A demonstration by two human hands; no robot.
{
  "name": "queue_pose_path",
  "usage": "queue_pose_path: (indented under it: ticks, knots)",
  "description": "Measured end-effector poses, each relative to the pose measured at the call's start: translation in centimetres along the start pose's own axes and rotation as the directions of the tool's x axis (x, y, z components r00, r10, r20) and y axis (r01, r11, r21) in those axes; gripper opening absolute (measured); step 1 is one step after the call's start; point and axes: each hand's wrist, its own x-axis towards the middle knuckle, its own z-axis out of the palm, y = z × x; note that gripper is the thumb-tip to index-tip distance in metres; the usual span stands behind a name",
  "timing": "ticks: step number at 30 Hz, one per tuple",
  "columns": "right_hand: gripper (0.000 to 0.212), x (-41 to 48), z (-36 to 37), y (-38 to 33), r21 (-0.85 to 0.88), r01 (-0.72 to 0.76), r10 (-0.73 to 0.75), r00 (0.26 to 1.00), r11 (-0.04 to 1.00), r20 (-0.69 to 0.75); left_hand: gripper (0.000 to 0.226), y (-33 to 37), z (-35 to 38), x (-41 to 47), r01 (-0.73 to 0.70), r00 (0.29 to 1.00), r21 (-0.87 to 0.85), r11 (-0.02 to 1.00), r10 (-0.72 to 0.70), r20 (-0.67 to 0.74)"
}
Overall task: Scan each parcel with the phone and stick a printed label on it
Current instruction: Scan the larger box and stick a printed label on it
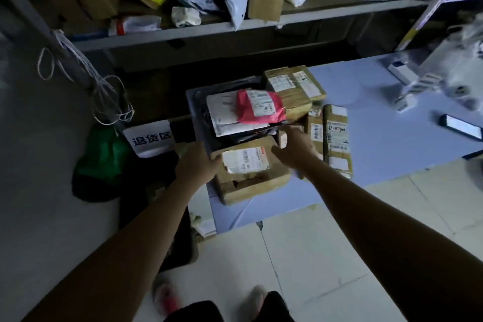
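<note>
White sign [150, 138] "退货区" near cardboard parcel [261, 183]

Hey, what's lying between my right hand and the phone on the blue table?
In the head view, two taped brown parcels lie next to the right hand. Past them, bare blue table runs to the phone.

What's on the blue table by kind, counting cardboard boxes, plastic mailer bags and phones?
Cardboard boxes: 5 (front box, back-left box, back-right box, small box, long box)
Plastic mailer bags: 3 (pink bag, white bag, black bag)
Phones: 1 (phone)
Total: 9
</note>
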Motion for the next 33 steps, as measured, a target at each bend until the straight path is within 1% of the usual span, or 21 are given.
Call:
queue_pose_path:
  ticks: [1,2,3,4,5,6,7,9,11,16,18,21,22,24,25,27,29,31,33]
  knots:
    - [0.065,-0.4,0.5,1.2,0.039,-0.033,0.031,0.999,0.999,0.041,0.066,0.2,1.4,-0.6,0.125,0.991,-0.142,0.982,-0.117,0.066]
    - [0.064,-0.8,1.1,2.1,0.078,-0.061,0.053,0.994,0.995,0.093,0.072,0.4,2.9,-1.2,0.237,0.969,-0.252,0.938,-0.209,0.132]
    - [0.062,-1.2,1.9,2.8,0.109,-0.085,0.069,0.987,0.99,0.142,0.073,0.3,4.3,-1.6,0.316,0.946,-0.344,0.884,-0.265,0.186]
    - [0.059,-1.3,2.6,3.3,0.128,-0.106,0.083,0.981,0.986,0.173,0.068,0.2,5.6,-1.9,0.359,0.931,-0.423,0.832,-0.287,0.225]
    - [0.056,-1.4,3.2,3.6,0.135,-0.129,0.103,0.977,0.982,0.184,0.065,0.1,6.8,-2.1,0.376,0.925,-0.493,0.784,-0.286,0.251]
    - [0.055,-1.3,3.6,3.9,0.134,-0.162,0.136,0.973,0.978,0.184,0.068,-0.1,7.9,-2.1,0.38,0.924,-0.554,0.741,-0.279,0.262]
    - [0.057,-1.1,3.9,4.0,0.133,-0.203,0.175,0.965,0.97,0.194,0.076,-0.3,8.8,-2.0,0.388,0.922,-0.608,0.693,-0.284,0.264]
    - [0.061,-0.7,4.6,4.3,0.134,-0.264,0.226,0.942,0.955,0.246,0.088,-0.3,10.1,-1.9,0.416,0.906,-0.683,0.601,-0.338,0.255]
    - [0.063,-0.5,5.1,4.4,0.117,-0.277,0.24,0.936,0.954,0.257,0.092,-0.3,11.3,-1.7,0.415,0.898,-0.722,0.554,-0.376,0.228]
    - [0.064,-0.6,5.3,4.6,0.073,-0.282,0.257,0.935,0.957,0.243,0.088,-0.8,12.5,-1.6,0.333,0.922,-0.784,0.524,-0.356,0.154]
    - [0.06,-1.0,5.0,4.6,0.08,-0.277,0.253,0.94,0.958,0.229,0.087,-0.3,12.1,-2.1,0.308,0.92,-0.805,0.507,-0.373,0.117]
    - [0.054,-1.5,3.5,5.0,0.103,-0.237,0.215,0.958,0.966,0.192,0.091,1.3,10.9,-3.5,0.224,0.925,-0.856,0.466,-0.379,0.035]
    - [0.054,-1.5,2.7,5.4,0.121,-0.224,0.2,0.963,0.967,0.182,0.091,2.1,10.3,-4.0,0.191,0.926,-0.858,0.476,-0.378,-0.004]
    - [0.051,-1.6,0.8,6.3,0.187,-0.197,0.166,0.971,0.962,0.172,0.086,4.2,9.2,-4.8,0.135,0.917,-0.831,0.54,-0.387,-0.103]
    - [0.049,-1.7,-0.4,6.8,0.236,-0.185,0.147,0.974,0.954,0.172,0.086,5.5,8.7,-5.1,0.099,0.912,-0.811,0.576,-0.38,-0.158]
    - [0.045,-1.5,-3.1,8.2,0.341,-0.156,0.105,0.981,0.927,0.163,0.081,8.3,7.6,-5.6,0.015,0.908,-0.791,0.611,-0.339,-0.245]
    - [0.04,-1.1,-6.2,9.7,0.382,-0.086,0.036,0.99,0.92,0.135,0.071,11.6,6.6,-6.4,-0.047,0.91,-0.779,0.625,-0.294,-0.291]
    - [0.041,-0.8,-9.7,11.5,0.385,-0.021,-0.016,0.996,0.923,0.091,0.064,15.2,5.7,-7.1,-0.102,0.904,-0.769,0.631,-0.264,-0.336]
    - [0.039,-0.9,-13.1,13.9,0.436,-0.018,-0.021,0.996,0.9,0.086,0.073,19.2,5.5,-7.8,-0.129,0.902,-0.755,0.642,-0.24,-0.358]
